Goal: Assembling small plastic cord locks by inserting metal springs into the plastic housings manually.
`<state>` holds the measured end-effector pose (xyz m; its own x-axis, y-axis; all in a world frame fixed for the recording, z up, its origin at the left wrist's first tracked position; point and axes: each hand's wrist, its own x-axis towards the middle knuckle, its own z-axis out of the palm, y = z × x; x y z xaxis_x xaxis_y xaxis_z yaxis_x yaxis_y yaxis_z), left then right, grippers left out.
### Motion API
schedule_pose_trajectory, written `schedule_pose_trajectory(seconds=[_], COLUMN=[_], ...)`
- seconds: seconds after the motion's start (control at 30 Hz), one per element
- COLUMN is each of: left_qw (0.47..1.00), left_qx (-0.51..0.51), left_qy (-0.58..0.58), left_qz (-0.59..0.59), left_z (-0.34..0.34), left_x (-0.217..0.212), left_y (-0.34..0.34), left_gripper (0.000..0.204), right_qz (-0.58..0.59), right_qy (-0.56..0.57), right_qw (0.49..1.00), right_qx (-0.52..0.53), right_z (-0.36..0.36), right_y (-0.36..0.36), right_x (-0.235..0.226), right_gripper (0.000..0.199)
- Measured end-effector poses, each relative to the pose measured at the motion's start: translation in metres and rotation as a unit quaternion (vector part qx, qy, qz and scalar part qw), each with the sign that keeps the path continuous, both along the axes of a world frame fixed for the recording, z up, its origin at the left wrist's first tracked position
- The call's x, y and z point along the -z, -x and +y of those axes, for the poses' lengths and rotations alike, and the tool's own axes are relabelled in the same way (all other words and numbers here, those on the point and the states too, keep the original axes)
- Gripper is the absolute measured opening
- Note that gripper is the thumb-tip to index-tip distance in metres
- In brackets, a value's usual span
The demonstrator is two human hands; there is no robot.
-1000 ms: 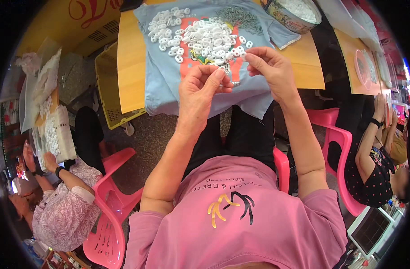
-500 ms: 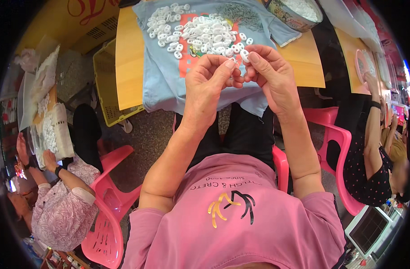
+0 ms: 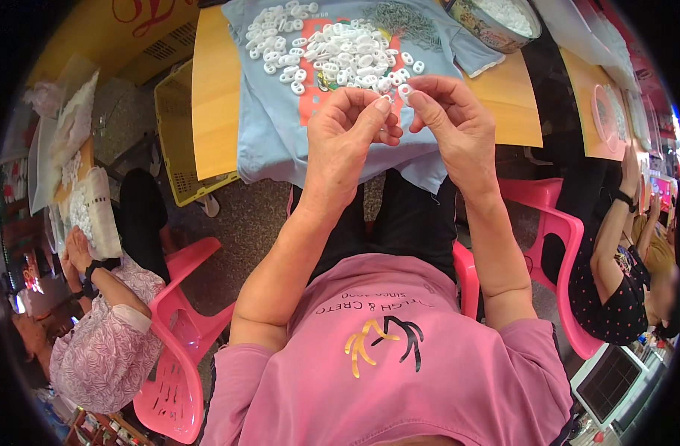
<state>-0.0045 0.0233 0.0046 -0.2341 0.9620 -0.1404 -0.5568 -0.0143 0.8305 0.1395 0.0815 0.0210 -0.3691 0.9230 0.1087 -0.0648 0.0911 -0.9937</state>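
Both hands are raised over the near part of a blue cloth [image 3: 269,141] spread on the table. My right hand [image 3: 456,123] pinches a small white oval plastic piece with a hole [image 3: 405,92] between thumb and fingertips. Close beside it, my left hand [image 3: 349,130] has thumb and index finger pressed together on a small white ring-like bit [image 3: 387,98], mostly hidden by the fingers. Just beyond lies a heap of white plastic pieces with two holes [image 3: 358,53]. More of the same pieces [image 3: 269,37] are spread to its left.
Small grey-green metal parts [image 3: 407,22] lie behind the heap, near a round tin [image 3: 496,22] of white pieces. A yellow crate [image 3: 178,141] stands left of the wooden table [image 3: 215,97]. Co-workers sit on both sides, with pink chairs [image 3: 178,386] around.
My right hand has shifted slightly right with the white piece, widening the gap to my left hand. The left co-worker's hands have come together.
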Motion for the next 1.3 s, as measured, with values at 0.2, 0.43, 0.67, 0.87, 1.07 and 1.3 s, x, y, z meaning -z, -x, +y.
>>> schedule_pose_trajectory(seconds=[0.2, 0.43, 0.67, 0.87, 1.07, 1.3], left_qw=[1.0, 1.0, 1.0, 1.0, 1.0, 1.0], left_qx=[-0.003, -0.008, -0.014, -0.011, -0.012, -0.008], left_qy=[0.002, -0.003, -0.001, -0.004, -0.003, 0.014], left_qz=[0.004, 0.01, 0.014, 0.009, 0.012, 0.015], left_z=[0.0, -0.002, -0.004, -0.004, -0.003, -0.004], left_x=[-0.002, -0.003, -0.004, -0.005, -0.007, -0.006], left_y=[0.0, 0.0, -0.001, -0.001, -0.001, -0.002], left_gripper=[0.016, 0.016, 0.016, 0.016, 0.016, 0.016], right_qz=[-0.002, -0.003, 0.057, 0.069, 0.102, 0.012], right_qy=[0.005, 0.012, 0.072, 0.099, 0.134, -0.003], right_qw=[1.0, 1.0, 0.996, 0.992, 0.985, 1.0], right_qx=[-0.02, -0.026, -0.009, -0.029, -0.031, 0.002], right_z=[0.0, -0.003, -0.001, -0.001, 0.0, -0.009], right_y=[0.001, 0.004, 0.0, -0.001, -0.001, 0.006], right_x=[-0.001, 0.001, 0.006, 0.007, 0.008, 0.008], right_gripper=[0.021, 0.021, 0.022, 0.024, 0.024, 0.02])
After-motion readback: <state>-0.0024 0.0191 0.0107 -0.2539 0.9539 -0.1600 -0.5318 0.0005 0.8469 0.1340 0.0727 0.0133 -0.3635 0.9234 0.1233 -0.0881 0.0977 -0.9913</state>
